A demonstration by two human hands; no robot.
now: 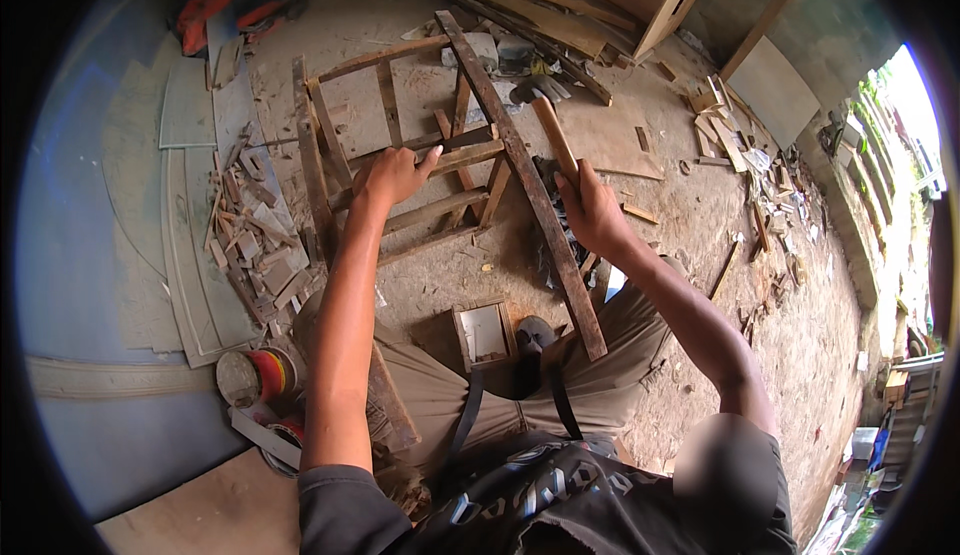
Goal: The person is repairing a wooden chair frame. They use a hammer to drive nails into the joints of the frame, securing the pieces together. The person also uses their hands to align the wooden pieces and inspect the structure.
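Observation:
A wooden chair-like frame (440, 217) of dark rails and legs lies before me on the floor. My left hand (392, 177) is closed over one of its crossbars, the thumb lifted along the bar. In my right hand (597, 213) is a short wooden stick (556, 137), gripped near its lower end and tilted up to the left. What lies below that grip is hidden by the fingers. The frame's long dark side rail (535, 195) runs between my two hands, down toward my right thigh.
Wood offcuts (262, 245) are heaped at the left beside pale panels (188, 195). More scraps (770, 185) are scattered along the right wall. Boards (560, 30) lean at the back, near a grey glove (541, 89). A small box-like wooden frame (484, 335) lies between my legs. A round can (240, 378) stands left.

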